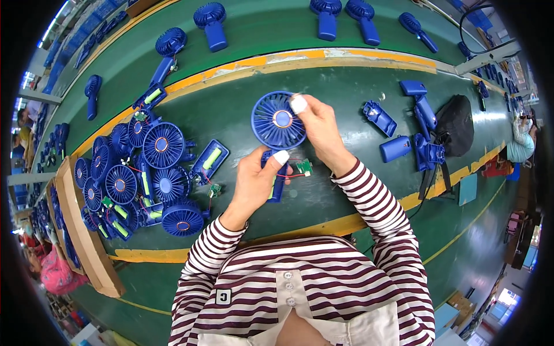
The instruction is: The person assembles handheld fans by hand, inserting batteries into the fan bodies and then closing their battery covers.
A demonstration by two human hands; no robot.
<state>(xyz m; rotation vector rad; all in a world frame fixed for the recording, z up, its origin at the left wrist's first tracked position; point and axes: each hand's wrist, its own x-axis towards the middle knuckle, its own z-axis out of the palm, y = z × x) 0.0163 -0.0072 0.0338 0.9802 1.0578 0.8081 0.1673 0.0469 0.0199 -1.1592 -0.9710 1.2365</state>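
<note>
Over the middle of the green bench I hold a blue handheld fan with a round slatted grille. My left hand is closed around its handle, the thumb in a white finger cover lying on top. My right hand pinches the grille's right rim, its thumb also covered in white. A small green circuit board hangs on red wires beside the handle. Left of my left hand lies an open blue handle shell with a light green battery inside. My left hand hides part of the handle.
Several unassembled fans are heaped at left beside a cardboard tray. Loose blue shells and a black cloth-like bundle lie at right. Beyond the yellow edge, a green belt carries several fans. Another person sits far right.
</note>
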